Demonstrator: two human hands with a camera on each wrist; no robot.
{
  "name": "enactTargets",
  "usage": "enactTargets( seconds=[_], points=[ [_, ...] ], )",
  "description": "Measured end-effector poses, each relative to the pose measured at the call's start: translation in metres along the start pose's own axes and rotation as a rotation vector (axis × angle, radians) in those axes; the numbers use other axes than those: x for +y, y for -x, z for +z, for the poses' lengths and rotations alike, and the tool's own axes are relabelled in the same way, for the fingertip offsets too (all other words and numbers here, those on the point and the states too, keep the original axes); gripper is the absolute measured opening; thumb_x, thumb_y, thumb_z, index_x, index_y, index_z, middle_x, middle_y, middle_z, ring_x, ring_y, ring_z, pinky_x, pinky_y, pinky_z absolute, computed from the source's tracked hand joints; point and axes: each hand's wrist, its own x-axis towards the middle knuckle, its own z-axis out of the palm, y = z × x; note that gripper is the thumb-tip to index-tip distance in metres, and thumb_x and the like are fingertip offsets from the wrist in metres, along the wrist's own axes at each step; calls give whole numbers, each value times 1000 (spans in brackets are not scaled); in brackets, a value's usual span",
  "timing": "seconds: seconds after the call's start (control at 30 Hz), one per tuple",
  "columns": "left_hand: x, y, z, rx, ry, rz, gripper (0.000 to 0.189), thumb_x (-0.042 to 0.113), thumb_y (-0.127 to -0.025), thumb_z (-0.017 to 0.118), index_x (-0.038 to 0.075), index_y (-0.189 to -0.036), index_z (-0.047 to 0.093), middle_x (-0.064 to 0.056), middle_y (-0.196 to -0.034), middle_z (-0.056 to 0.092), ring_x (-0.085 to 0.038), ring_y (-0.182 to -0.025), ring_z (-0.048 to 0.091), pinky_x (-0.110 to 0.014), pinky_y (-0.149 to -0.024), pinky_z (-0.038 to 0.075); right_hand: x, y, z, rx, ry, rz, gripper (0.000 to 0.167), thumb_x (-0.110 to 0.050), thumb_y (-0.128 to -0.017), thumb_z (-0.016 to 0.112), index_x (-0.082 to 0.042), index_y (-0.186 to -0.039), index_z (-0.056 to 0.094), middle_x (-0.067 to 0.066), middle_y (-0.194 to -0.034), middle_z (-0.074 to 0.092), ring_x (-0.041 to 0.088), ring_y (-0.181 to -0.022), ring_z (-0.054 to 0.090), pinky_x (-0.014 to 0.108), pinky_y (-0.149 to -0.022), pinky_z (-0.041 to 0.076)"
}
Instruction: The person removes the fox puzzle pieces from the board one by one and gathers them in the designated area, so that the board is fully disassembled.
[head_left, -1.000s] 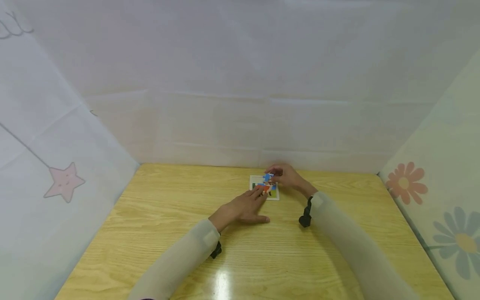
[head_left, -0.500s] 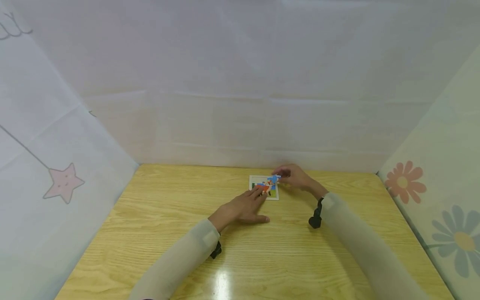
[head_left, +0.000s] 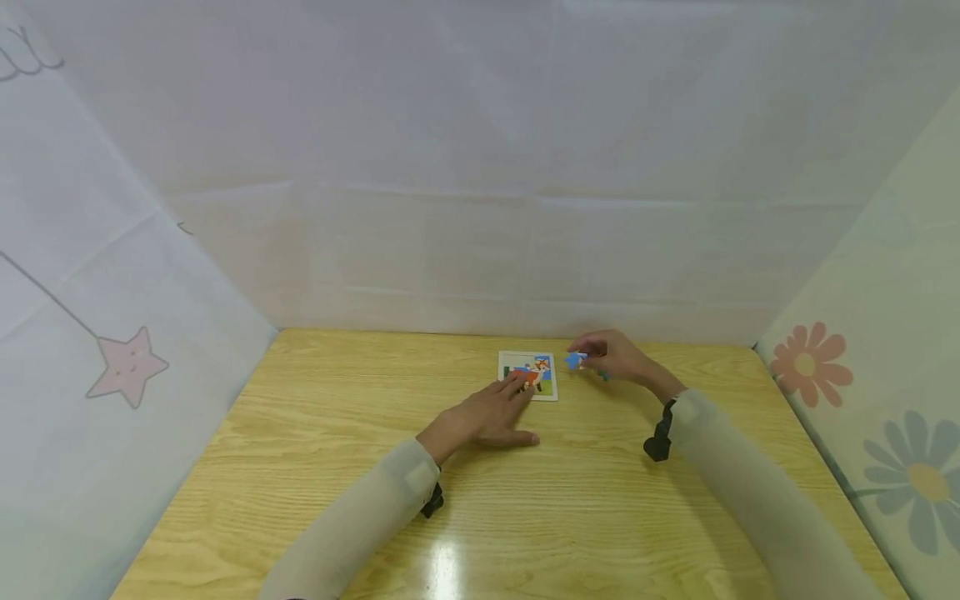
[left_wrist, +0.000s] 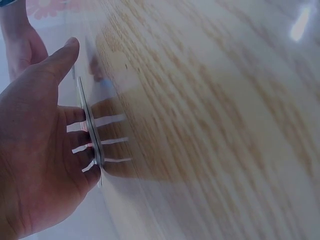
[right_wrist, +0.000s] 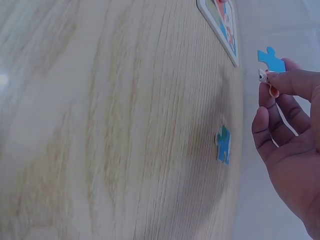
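A small square picture puzzle (head_left: 517, 358) with a white border lies near the table's back edge in the head view. My left hand (head_left: 491, 415) rests on its lower left part with straight, spread fingers, which hide some of the picture. Just right of the puzzle, my right hand (head_left: 621, 357) pinches a blue puzzle piece (right_wrist: 272, 62) with orange and white markings between thumb and fingers, off the table. Below that hand, a second puzzle piece (right_wrist: 223, 145), blue with some green, lies on the table. In the left wrist view the fingers lie across the puzzle board's edge (left_wrist: 90, 125).
The light wood table (head_left: 555, 517) ends at a white cloth wall (head_left: 420, 250) just behind the puzzle. Cloth sides printed with a pink star (head_left: 129, 364) and flowers (head_left: 813, 365) stand left and right.
My right hand has moved right, carrying the blue piece from above the puzzle to beside it. More of the puzzle's upper right now shows. The left hand has stayed still.
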Motion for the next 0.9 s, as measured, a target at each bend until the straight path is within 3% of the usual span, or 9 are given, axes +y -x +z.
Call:
enactTargets(
  seconds=[0.33,0.9],
  points=[
    [1,0,0,0,-3,2,97,75,-102,43,10,-171,20,-15,-177,10,-31,-165,9,-46,-132,20,3,15,-12,2,17,51,31,5,-96,73,9,-127,71,20,-116,75,32,-101,72,29,-81,59],
    [3,2,-2,10,-18,5,97,74,-103,45,8,-170,21,-17,-177,12,-32,-164,10,-46,-131,20,23,39,-35,24,31,77,29,7,-96,72,9,-125,72,19,-111,77,28,-98,72,26,-78,58]
  ],
)
